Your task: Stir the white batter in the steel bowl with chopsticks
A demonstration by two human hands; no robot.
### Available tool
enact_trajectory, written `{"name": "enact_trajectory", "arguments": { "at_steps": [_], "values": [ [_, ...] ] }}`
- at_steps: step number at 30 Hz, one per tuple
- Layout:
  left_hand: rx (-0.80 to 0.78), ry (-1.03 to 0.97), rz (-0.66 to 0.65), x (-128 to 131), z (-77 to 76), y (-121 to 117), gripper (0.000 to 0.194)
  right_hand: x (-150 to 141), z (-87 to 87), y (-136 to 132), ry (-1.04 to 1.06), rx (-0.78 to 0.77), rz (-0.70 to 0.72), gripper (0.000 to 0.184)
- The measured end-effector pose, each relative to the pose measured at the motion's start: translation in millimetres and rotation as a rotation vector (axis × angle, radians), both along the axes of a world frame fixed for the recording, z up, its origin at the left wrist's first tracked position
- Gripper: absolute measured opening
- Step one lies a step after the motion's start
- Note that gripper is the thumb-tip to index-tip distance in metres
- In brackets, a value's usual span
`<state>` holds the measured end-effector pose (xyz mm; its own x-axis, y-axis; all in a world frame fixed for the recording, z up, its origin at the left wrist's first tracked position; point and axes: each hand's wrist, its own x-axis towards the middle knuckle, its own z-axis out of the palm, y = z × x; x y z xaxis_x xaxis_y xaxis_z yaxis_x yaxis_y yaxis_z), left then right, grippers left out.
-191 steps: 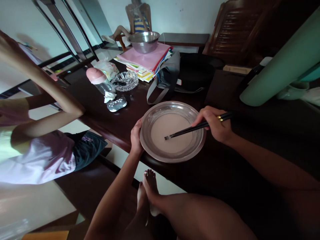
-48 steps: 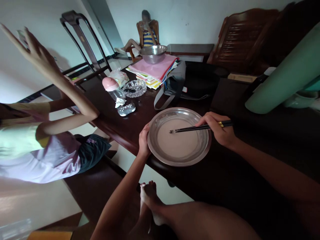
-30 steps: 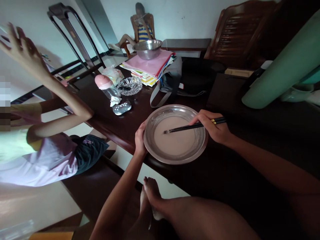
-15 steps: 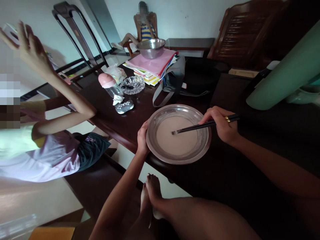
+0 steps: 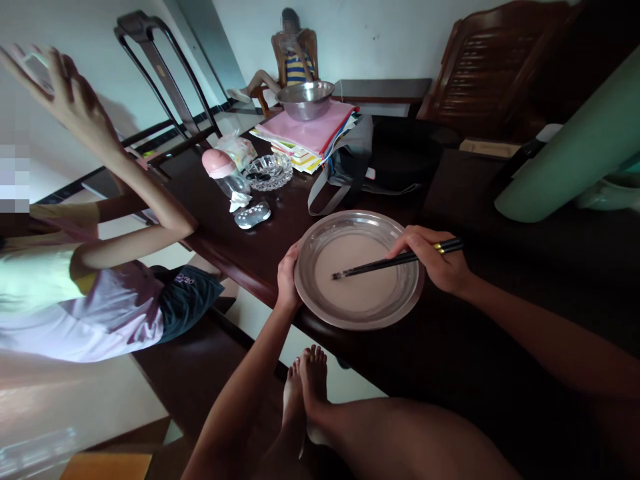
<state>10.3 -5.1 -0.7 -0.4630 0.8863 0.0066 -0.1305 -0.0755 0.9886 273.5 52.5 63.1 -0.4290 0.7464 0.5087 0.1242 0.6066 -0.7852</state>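
A round metal bowl (image 5: 310,303) stands near the edge of the dark table. It holds a smooth, pale pinkish-beige liquid (image 5: 360,293). My left hand (image 5: 289,277) grips the bowl by its left side, with some fingers hidden behind the rim. In my right hand (image 5: 435,259) is a pair of black chopsticks (image 5: 380,263) with gold bands near the upper ends. The chopsticks slant down to the left over the bowl, and their whitish-coated tips touch the liquid around its middle.
Beyond the bowl are a grey bag (image 5: 345,167), a glass ashtray (image 5: 269,172), a pink-capped bottle (image 5: 225,170) and a grey patterned object (image 5: 253,215). Another metal bowl (image 5: 306,107) sits on stacked papers (image 5: 310,133). A green cylinder (image 5: 560,147) stands right. One person (image 5: 115,293) sits left, another (image 5: 299,67) far back.
My right hand has shifted slightly left, and the chopstick tips have moved left and a little down through the liquid. My left hand still grips the bowl.
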Motion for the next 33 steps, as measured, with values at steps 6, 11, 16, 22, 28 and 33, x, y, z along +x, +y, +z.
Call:
{"name": "enact_trajectory", "arguments": {
  "at_steps": [6, 11, 16, 22, 28, 33],
  "values": [
    [-0.001, -0.004, -0.016, -0.3, -0.1, 0.4, 0.040, 1.5, -1.2, 1.5, 0.051, 0.024, -0.032, 0.045],
    [0.001, 0.024, 0.002, -1.4, -1.4, 1.1, 0.041, 1.5, 0.2, 1.5, -0.011, 0.025, -0.002, 0.041],
    [-0.004, 0.019, -0.025, -1.5, -2.8, 0.8, 0.042, 2.4, -1.0, 0.5, 0.085, 0.009, -0.030, 0.046],
    [0.015, 0.008, -0.001, -1.8, -1.8, 1.3, 0.040, 2.9, -0.8, 1.5, -0.011, 0.066, 0.004, 0.038],
    [0.000, 0.000, -0.008, -0.3, 0.0, 0.0, 0.041, 3.5, 0.0, -1.8, 0.070, 0.022, 0.004, 0.043],
    [0.004, -0.009, -0.011, -0.7, -1.4, 0.3, 0.041, 2.0, -1.4, 0.6, -0.037, 0.083, 0.001, 0.036]
  ]
}}
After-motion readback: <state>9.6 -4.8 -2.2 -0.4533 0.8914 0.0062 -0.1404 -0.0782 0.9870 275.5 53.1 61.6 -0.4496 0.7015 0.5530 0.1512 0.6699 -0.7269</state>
